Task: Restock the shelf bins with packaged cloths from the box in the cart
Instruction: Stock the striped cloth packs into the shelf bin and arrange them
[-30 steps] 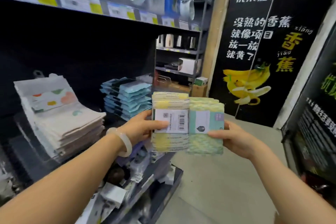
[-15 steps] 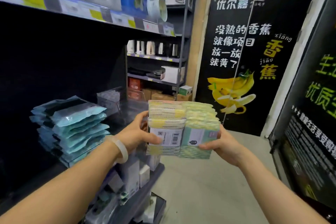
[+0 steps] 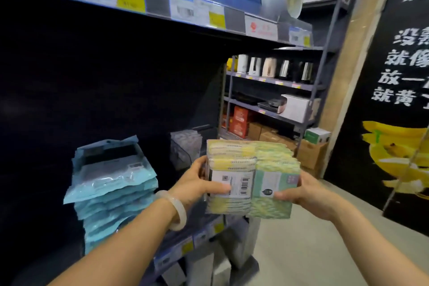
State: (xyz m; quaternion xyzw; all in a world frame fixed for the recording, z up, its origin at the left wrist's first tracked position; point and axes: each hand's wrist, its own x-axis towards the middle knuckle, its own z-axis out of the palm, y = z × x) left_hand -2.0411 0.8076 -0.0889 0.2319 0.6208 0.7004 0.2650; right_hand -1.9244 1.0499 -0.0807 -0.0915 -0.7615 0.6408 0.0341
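I hold two side-by-side stacks of packaged cloths in front of the shelf end. My left hand (image 3: 197, 183) grips the yellow stack with a white barcode label (image 3: 228, 169). My right hand (image 3: 304, 195) grips the green-yellow stack with a teal label (image 3: 274, 176). Behind them, on the dark shelf, stands a clear plastic bin (image 3: 185, 148) with pale contents that I cannot make out. The cart and its box are out of view.
A tall pile of light-blue packets (image 3: 111, 183) sits on the shelf to the left. Price tags line the upper shelf edge (image 3: 197, 14). Kettles and cartons fill the far rack (image 3: 274, 90). A black banana banner (image 3: 394, 123) stands right, grey floor (image 3: 301, 251) below.
My view has swung right along the shelf; the pale towel pile left the frame and the blue pile slid left. Both hands carried the cloth stacks closer to the clear bin.
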